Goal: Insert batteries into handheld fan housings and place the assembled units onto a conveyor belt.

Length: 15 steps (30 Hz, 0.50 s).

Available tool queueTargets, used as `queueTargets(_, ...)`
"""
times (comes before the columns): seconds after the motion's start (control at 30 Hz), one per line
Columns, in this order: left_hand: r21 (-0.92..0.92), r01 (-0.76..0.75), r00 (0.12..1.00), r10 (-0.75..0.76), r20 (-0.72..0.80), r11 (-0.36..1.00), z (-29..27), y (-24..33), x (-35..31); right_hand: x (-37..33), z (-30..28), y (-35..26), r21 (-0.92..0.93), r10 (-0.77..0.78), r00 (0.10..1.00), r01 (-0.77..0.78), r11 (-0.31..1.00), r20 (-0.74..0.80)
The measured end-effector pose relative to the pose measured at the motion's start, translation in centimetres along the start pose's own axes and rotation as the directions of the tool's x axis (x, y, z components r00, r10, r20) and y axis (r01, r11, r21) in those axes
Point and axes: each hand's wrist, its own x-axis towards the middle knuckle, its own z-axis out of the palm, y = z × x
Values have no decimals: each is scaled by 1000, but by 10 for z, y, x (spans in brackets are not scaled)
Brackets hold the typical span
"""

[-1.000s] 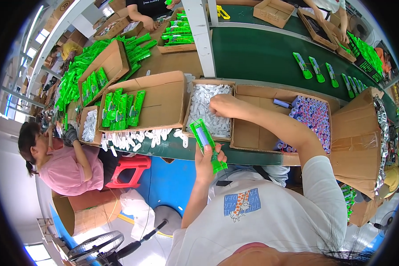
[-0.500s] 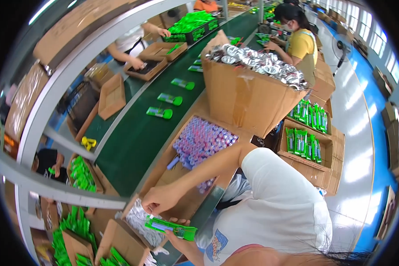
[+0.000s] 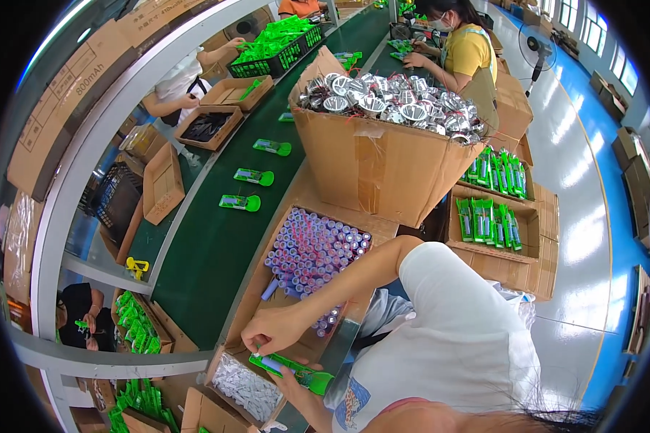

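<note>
- head view: the right hand (image 3: 273, 330) is reaching across the body, its fingers pinching down onto a bluish cylindrical cell that is sitting in the green flashlight body (image 3: 292, 369).
- the left hand (image 3: 290, 382) is gripping the green flashlight body from underneath; only part of this hand is showing, so i cannot tell how tightly it is closing.
- the green flashlight body is lying tilted, just over the near edge of the bench, beside the box of small white parts (image 3: 247, 388) and just below the open carton of purple cells (image 3: 312, 254).
- judgement: the step in hand is seating a cell into the open shell. doing it well is calling for holding the shell level and steady, pressing along the cell's length rather than at one end, and checking that it is lying flat in its bay.
- the green conveyor belt (image 3: 209, 252) is carrying three similar green pieces (image 3: 256, 175), well apart from the hands.
- the big carton of silver reflectors (image 3: 383, 101) is standing behind the cells.
- other people are working farther along the belt.
</note>
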Motion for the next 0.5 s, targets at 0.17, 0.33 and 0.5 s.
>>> queueTargets(0.17,21,14,999,-14,-36,1000,12,-1,1,-1,-8,7,29,129,991,-130,991,36)
queueTargets(0.33,55,10,991,-2,-134,998,16,9,-11,4,3,4,4,79,997,-80,997,13)
queueTargets(0.5,95,30,999,-32,21,995,3,1,5,-10,-15,6,-12,92,995,-93,996,-46)
